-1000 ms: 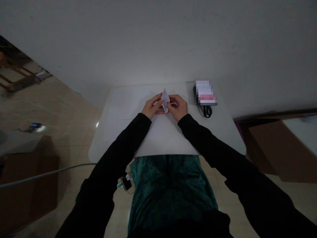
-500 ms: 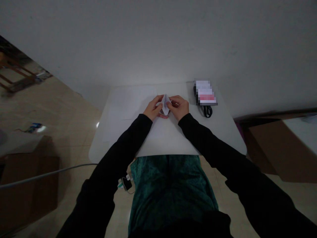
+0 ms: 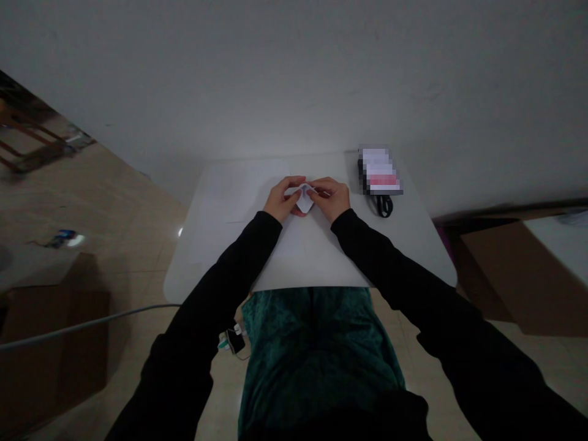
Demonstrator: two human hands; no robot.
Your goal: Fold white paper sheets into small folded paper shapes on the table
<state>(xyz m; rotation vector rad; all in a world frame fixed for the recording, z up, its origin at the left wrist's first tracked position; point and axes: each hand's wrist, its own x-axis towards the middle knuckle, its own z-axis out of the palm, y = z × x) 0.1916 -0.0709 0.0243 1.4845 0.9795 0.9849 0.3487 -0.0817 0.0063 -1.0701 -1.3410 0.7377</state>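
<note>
A small folded piece of white paper is pinched between my two hands, just above the white table. My left hand grips its left side, and my right hand holds its right side with the fingertips. The paper's folded shape is rounded at the bottom, and the fingers hide its upper edge. Both black sleeves reach in from the lower corners.
To the right of my hands lie a pixelated packet and black scissor handles. A pale sheet lies on the table's left. A wall stands behind it. Cardboard boxes sit on the floor, and a phone is by my lap.
The paper's tall pointed tip has gone, leaving a shorter, more compact shape. My fingers have moved to its upper edge.
</note>
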